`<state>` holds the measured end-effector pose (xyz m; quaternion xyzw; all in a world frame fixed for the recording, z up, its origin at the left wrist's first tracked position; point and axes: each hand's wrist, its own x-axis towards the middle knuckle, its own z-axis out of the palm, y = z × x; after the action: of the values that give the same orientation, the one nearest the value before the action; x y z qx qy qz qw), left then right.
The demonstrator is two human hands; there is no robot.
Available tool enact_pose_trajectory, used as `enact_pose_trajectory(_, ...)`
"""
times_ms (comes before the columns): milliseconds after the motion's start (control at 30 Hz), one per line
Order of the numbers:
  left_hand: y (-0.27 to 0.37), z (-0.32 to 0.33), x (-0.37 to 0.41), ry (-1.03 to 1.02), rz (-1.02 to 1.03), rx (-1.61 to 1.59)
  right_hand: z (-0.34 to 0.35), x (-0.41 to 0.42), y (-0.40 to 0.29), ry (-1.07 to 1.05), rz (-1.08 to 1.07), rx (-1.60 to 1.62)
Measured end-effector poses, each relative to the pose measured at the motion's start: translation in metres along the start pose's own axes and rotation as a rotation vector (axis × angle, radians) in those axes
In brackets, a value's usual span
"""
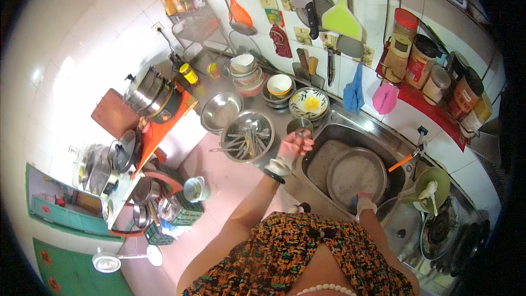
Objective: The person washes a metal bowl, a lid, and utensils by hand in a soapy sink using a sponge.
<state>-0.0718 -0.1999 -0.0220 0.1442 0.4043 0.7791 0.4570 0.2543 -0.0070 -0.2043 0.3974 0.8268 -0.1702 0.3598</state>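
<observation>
My left hand (295, 144), in a thin translucent glove, is raised by the sink's left edge with curled fingers. A small shiny metal thing shows at its fingertips, overlapping a metal cup (300, 124); whether the hand holds either is unclear. My right hand (365, 201), also gloved, is at the near rim of a round metal pan (356, 174) in the steel sink (316, 137). Something blue, perhaps a cloth (354, 201), shows at its fingers, partly hidden. Left of my left hand, a metal colander (225, 139) holds spoons and other utensils.
Stacked bowls (279, 85), patterned plates (309, 103) and a steel basin (222, 111) stand behind the colander. An orange-tipped faucet (400, 162) reaches over the sink's right side. A green strainer (441, 181) and a pot lid (439, 228) lie to the right.
</observation>
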Motion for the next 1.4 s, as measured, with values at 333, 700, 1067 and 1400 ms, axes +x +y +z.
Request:
enact_pose_trajectory(333,0.124,-0.097,-0.038,0.474,0.199,0.845,-0.004,-0.031,-0.008,0.059,-0.189,-0.291)
enact_pose_trajectory(700,0.13,-0.201,-0.021,0.522,0.026,1.7,0.018,0.004,-0.001,-0.017,-0.158,-0.299)
enact_pose_trajectory(1067,0.142,-0.196,0.02,0.462,-0.288,1.474,0.051,0.09,0.026,-0.134,0.246,0.443)
enact_pose_trajectory(1400,0.124,-0.148,0.0,0.492,0.222,1.376,0.023,0.072,0.007,0.21,0.469,1.054)
